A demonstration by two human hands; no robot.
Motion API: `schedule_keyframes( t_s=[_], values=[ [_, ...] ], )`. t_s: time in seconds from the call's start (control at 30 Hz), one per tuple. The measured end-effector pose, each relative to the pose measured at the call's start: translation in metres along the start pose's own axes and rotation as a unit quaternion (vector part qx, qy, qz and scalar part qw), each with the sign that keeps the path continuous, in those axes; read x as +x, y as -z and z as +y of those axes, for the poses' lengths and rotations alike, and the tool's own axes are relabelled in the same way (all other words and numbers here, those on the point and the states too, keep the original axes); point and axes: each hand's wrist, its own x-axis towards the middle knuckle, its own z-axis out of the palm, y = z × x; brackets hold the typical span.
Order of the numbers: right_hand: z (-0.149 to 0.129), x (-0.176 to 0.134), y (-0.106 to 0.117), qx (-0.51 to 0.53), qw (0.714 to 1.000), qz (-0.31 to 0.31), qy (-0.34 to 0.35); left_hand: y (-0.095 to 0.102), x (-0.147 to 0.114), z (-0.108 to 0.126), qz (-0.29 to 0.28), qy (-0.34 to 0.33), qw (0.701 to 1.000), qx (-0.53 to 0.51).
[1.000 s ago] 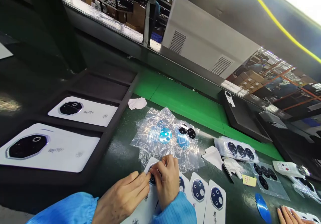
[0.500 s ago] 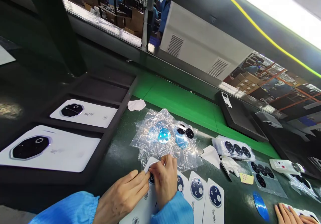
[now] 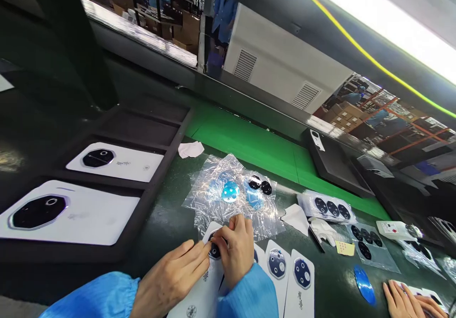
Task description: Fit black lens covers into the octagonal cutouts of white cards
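Observation:
A white phone back cover with a black camera lens plate near its top lies on the green bench in front of me. My left hand rests along the cover, its fingers stretched out together and their tips at the plate's left edge. Thumb and fingers of my right hand are pinched at the plate's upper right; whatever is between them is hidden. To the right, more covers lie side by side with dark blue lens plates, one partly hidden behind my right wrist.
A black tray at left holds two larger-looking white covers. Beyond my hands lie clear plastic bags with blue and black lens plates. At right are wipes, bagged plates, a bottle, and another person's hands.
The view has shifted slightly, moving the bench items a little left. My right fingertips have moved slightly at the lens plate, and more of it shows. The left hand keeps its place.

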Motion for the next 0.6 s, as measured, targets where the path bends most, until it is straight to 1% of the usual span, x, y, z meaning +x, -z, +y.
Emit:
schedule_keyframes(
  t_s=[0.07, 0.13, 0.2, 0.27, 0.3, 0.33, 0.4, 0.47, 0.5, 0.53, 0.6],
  values=[
    [0.0, 0.001, 0.001, -0.001, 1.0, 0.007, -0.009, -0.001, -0.001, 0.0, 0.001, 0.005, 1.0, -0.003],
    [-0.001, 0.002, -0.002, -0.016, 1.0, 0.02, 0.001, -0.001, -0.001, 0.0, 0.0, 0.003, 1.0, -0.005],
    [-0.001, 0.004, -0.005, -0.024, 0.999, 0.02, 0.014, 0.0, -0.001, 0.0, 0.002, 0.002, 1.0, -0.006],
    [0.001, 0.006, -0.004, -0.001, 1.0, 0.008, 0.008, 0.0, 0.001, 0.0, 0.009, 0.002, 1.0, -0.008],
    [0.003, 0.007, 0.0, 0.024, 1.0, 0.002, -0.006, 0.001, 0.002, 0.0, 0.011, 0.002, 1.0, -0.01],
    [0.007, 0.007, 0.007, 0.057, 0.998, 0.003, -0.022, 0.001, 0.003, -0.001, 0.011, 0.003, 1.0, -0.013],
    [0.019, 0.005, 0.03, 0.133, 0.988, 0.007, -0.074, 0.001, 0.003, -0.001, 0.013, 0.003, 1.0, -0.024],
    [0.036, -0.002, 0.062, 0.193, 0.972, 0.029, -0.133, -0.002, 0.001, -0.001, 0.022, 0.008, 0.999, -0.042],
    [0.046, -0.006, 0.079, 0.206, 0.965, 0.035, -0.157, -0.004, -0.002, -0.001, 0.03, 0.011, 0.998, -0.054],
    [0.057, -0.009, 0.096, 0.202, 0.963, 0.034, -0.174, -0.007, -0.006, 0.0, 0.036, 0.016, 0.997, -0.067],
    [0.079, -0.009, 0.124, 0.118, 0.974, -0.006, -0.194, -0.016, -0.015, 0.0, 0.043, 0.026, 0.994, -0.094]
  ],
)
